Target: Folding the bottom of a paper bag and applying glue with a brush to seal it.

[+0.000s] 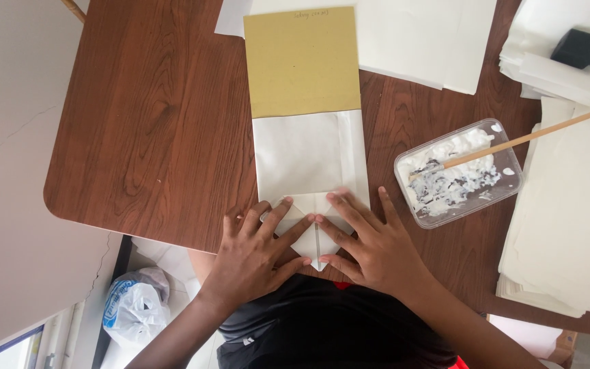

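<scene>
Both my hands lie flat and spread, fingers apart, pressing down rather than gripping — my left hand (257, 242) on the left flap and my right hand (370, 242) on the right flap of the folded bottom of a white paper bag (308, 160). The two flaps meet along a centre seam between my index fingers, and the fold comes to a point at the near edge of the bench (138, 137), just over my lap. The bag's long axis runs straight away from me, with a tan cardboard sheet (302, 61) sticking out of its far end. Both hands are equally near the fold. To my right, close beside the bag, sits a clear plastic tub of white paste (459, 174) with a wooden-handled brush (534, 135) resting in it; beyond that a stack of white paper (568, 225). To the left the bench is bare wood — more free surface on that side.
</scene>
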